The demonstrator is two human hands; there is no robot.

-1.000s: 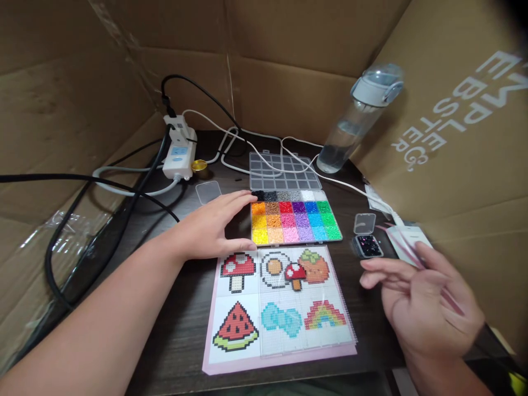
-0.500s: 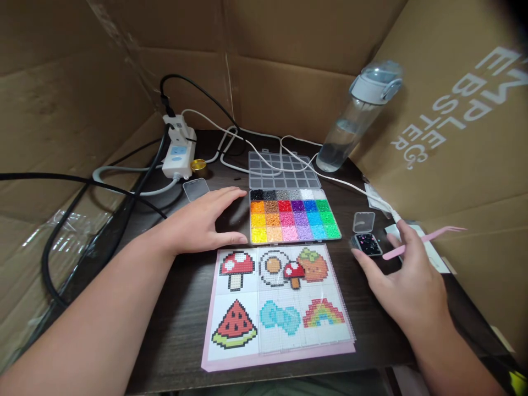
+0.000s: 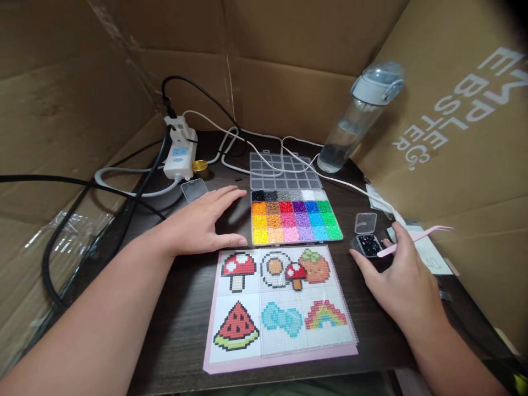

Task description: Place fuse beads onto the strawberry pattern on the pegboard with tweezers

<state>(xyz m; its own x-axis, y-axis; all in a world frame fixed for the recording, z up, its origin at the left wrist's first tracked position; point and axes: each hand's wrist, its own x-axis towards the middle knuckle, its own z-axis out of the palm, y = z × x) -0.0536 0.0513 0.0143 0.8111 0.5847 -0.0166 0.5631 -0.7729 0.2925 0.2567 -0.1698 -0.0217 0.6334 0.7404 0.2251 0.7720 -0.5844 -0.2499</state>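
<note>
My left hand [image 3: 210, 220] is open, fingers spread, on the dark table at the left edge of the bead case [image 3: 295, 217]. That case holds small beads sorted by colour, and its clear lid is folded back. My right hand [image 3: 402, 275] has pink tweezers [image 3: 421, 235] lying across its fingers, the bent tips pointing away to the right. Its thumb reaches the side of a small clear box [image 3: 368, 245] of mostly black beads, lid up; I cannot tell whether they touch. In front lies a pattern sheet [image 3: 237, 324] under a clear pegboard [image 3: 289, 341], with a small bead mushroom [image 3: 296, 276] on it.
At the back right stands a water bottle [image 3: 350, 121]. A power strip [image 3: 180, 154] with black and white cables sits back left, beside a gold tin [image 3: 200, 168] and a loose clear lid [image 3: 194, 190]. Cardboard walls [image 3: 280, 66] surround the table. Paper [image 3: 433, 256] lies far right.
My right hand has shifted slightly left with the tweezers, closer to the small box, uncovering more of the paper behind it. My left hand stays where it was.
</note>
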